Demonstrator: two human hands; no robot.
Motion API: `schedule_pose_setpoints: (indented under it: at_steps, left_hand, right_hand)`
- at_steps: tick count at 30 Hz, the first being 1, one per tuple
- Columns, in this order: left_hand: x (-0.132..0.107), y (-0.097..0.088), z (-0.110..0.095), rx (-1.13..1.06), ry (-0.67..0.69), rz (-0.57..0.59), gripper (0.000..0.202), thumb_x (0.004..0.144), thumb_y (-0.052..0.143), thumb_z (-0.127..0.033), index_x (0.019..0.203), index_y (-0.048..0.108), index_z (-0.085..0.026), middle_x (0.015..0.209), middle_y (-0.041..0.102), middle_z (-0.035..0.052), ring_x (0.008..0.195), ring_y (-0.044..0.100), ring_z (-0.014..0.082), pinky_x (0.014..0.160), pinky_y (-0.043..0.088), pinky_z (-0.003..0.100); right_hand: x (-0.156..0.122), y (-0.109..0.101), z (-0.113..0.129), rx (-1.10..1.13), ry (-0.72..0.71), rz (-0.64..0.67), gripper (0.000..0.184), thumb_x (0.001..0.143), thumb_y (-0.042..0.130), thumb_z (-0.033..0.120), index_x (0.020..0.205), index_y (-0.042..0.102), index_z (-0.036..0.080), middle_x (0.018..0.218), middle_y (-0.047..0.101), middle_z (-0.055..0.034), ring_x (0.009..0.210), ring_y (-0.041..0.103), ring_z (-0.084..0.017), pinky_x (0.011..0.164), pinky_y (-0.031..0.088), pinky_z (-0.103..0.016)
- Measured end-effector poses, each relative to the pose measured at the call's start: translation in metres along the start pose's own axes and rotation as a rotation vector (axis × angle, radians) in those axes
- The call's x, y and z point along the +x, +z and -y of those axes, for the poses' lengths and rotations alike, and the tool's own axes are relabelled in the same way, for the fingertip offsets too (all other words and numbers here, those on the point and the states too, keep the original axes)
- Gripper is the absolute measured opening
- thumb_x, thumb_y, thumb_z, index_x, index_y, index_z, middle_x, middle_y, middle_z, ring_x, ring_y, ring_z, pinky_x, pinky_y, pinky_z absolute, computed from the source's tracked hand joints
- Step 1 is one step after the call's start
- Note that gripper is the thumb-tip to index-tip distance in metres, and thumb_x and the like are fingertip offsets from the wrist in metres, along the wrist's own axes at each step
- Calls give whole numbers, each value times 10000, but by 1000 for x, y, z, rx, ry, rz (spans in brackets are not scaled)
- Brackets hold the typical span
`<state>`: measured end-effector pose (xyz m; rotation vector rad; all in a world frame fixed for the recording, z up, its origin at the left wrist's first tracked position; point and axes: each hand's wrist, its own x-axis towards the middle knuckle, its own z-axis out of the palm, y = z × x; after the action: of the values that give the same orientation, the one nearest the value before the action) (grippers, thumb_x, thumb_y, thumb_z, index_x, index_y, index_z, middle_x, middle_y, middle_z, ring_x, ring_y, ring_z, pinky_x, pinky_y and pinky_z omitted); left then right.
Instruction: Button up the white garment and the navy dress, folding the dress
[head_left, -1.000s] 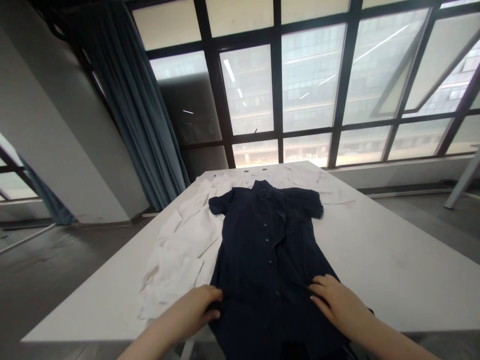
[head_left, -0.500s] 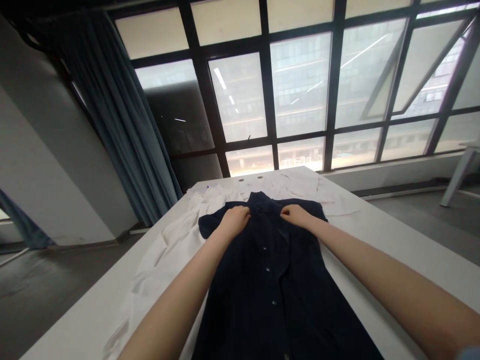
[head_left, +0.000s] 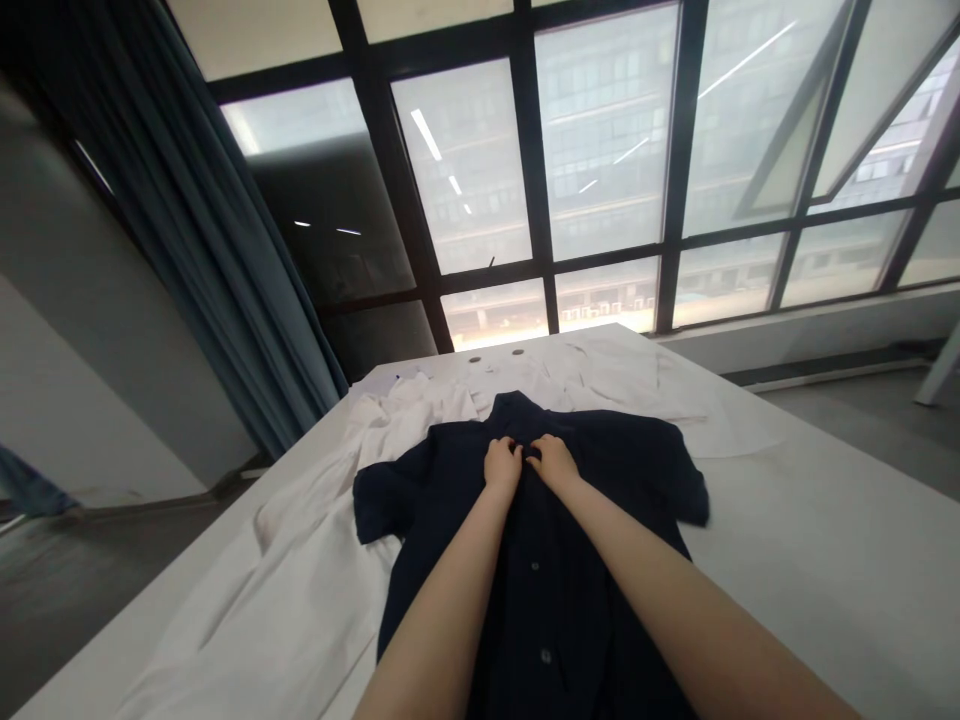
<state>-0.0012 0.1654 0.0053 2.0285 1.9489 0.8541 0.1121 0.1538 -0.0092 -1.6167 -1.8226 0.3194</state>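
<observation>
A dark navy short-sleeved shirt (head_left: 450,500) lies front side up on the white table (head_left: 795,560), collar toward the window. Small buttons run down its middle. Just below the collar, my left hand (head_left: 502,467) has its fingers closed on the shirt's front edge. My right hand (head_left: 555,463) pinches the cloth close beside it, a small gap between the two. The fingertips partly hide the fabric they hold. Both forearms stretch over the shirt's lower body and cover part of it.
White cloth (head_left: 300,560) lies rumpled along the table's left side. More white garments (head_left: 600,375) spread across the far end. Beyond the table stand large dark-framed windows (head_left: 472,170), with a blue curtain (head_left: 225,250) to the left.
My hands have come together from the shoulders to the upper front of the shirt, slightly nearer to me. The short sleeves now lie spread wider. The view has shifted a little.
</observation>
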Motion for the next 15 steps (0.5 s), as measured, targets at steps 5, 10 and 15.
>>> schedule_pose_setpoints:
  at_steps: [5, 10, 15]
  left_hand:
    - [2, 4, 0, -100, -71, -36, 150, 702, 525, -215, 785, 621, -135, 880, 593, 133, 816, 554, 227, 712, 394, 311]
    - [-15, -21, -4, -316, -43, -78, 99, 706, 506, -169, 731, 601, -160, 796, 614, 75, 782, 557, 175, 718, 392, 278]
    - [-54, -52, -15, -590, -91, -45, 85, 679, 549, -197, 718, 583, -130, 618, 594, 39, 590, 573, 133, 586, 432, 244]
  right_hand:
    - [1, 1, -4, 123, 41, -83, 227, 737, 443, 148, 851, 639, 154, 905, 593, -93, 871, 530, -182, 793, 374, -270]
    - [-10, -23, -1, 292, 107, -160, 257, 730, 403, 155, 854, 624, 115, 828, 628, -99, 773, 565, -178, 733, 406, -280]
    - [-45, -52, 16, 493, 120, -131, 272, 732, 391, 246, 829, 611, 118, 750, 647, -70, 661, 585, -153, 590, 436, -245]
